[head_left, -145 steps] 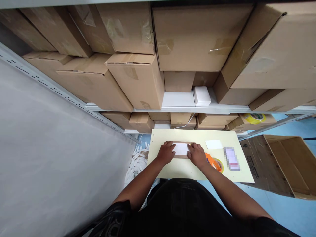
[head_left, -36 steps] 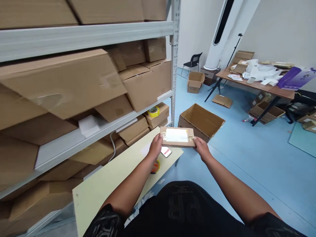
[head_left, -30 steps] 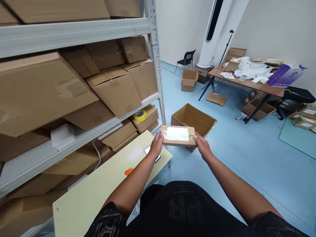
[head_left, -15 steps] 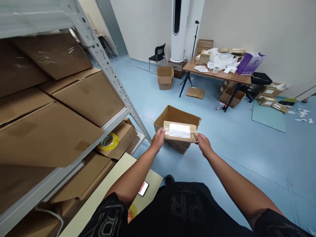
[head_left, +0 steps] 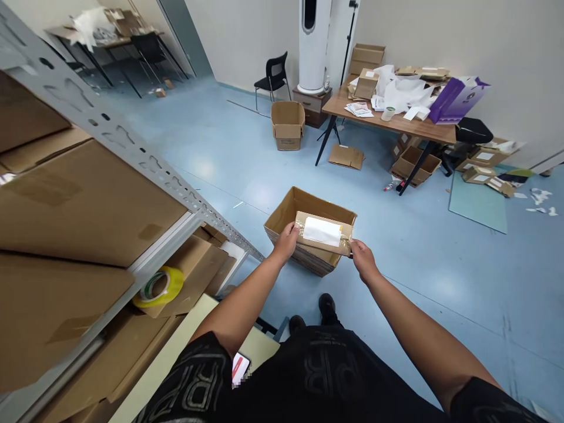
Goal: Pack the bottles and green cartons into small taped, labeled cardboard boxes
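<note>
Between my two hands is a small taped cardboard parcel (head_left: pixel 301 234) with a white label (head_left: pixel 322 231) on its upper face. My left hand (head_left: pixel 286 241) grips its left end, and my right hand (head_left: pixel 362 257) pinches its right end. The parcel hangs over a larger open cardboard box (head_left: pixel 282 218) on the floor and hides part of that box's opening. From here, little of the larger box's inside shows.
To my left stands a metal shelf (head_left: pixel 167 238) with cardboard boxes (head_left: pixel 101 200) and a tape roll (head_left: pixel 161 286). A phone (head_left: pixel 240 369) lies on a pale board below. Ahead are a cluttered table (head_left: pixel 379 120), a chair (head_left: pixel 274 76) and another open box (head_left: pixel 288 126).
My view has turned and I have moved forward past the shelf, with the parcel still in both hands. The parcel now tilts slightly, and both of my shoes show.
</note>
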The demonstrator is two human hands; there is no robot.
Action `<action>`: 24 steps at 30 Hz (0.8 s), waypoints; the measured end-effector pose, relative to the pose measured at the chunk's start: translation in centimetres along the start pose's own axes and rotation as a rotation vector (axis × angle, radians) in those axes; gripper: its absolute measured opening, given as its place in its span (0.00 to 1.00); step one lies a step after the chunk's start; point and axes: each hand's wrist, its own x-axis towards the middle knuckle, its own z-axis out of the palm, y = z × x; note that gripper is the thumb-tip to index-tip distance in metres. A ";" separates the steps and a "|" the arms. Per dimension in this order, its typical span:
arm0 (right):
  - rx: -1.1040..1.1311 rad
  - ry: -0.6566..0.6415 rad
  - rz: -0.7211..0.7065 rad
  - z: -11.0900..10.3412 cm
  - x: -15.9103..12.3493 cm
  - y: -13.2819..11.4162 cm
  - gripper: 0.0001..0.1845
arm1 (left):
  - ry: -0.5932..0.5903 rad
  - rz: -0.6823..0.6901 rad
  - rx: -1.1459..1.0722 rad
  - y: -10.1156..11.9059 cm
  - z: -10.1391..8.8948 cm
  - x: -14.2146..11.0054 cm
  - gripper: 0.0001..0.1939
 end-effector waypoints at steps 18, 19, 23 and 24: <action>-0.140 -0.017 0.166 -1.0 5.7 3.2 0.25 | 0.018 -0.130 0.137 -1.3 2.5 4.3 0.29; -0.144 -0.032 0.172 -1.0 5.3 3.4 0.24 | 0.030 -0.138 0.136 -1.7 2.0 3.9 0.28; -0.140 -0.064 0.182 -0.4 4.0 3.8 0.22 | 0.066 -0.174 0.075 -3.6 -0.2 1.5 0.25; -0.136 -0.070 0.185 -0.2 3.7 3.8 0.22 | 0.077 -0.189 0.044 -4.1 -0.7 0.8 0.25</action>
